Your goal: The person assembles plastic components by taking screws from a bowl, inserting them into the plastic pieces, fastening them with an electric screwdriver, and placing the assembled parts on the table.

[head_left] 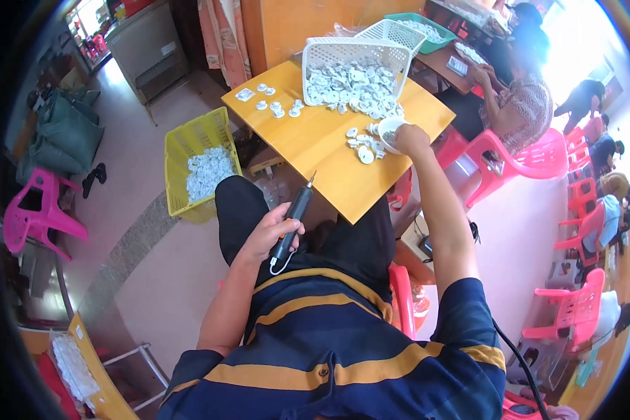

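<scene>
My left hand [275, 229] is wrapped round a black electric screwdriver [300, 207], held above my lap with its bit pointing up and away. A thin white cable comes from its lower end. Over the right side of the yellow table [357, 185], my right hand [411, 139] is closed at the right rim of a small white bowl [388, 126]. Small greyish pieces lie in the bowl, too small to name. Beside it sit several loose white round plastic parts [365, 154]. More of them spill from a white perforated basket [357, 49] lying tipped at the table's far side.
Several white parts [276, 108] stand at the table's far left. A yellow crate [201, 143] with white pieces is on the floor to the left. Pink chairs [518, 154] and a seated person [521, 105] are on the right, a magenta stool [43, 210] far left.
</scene>
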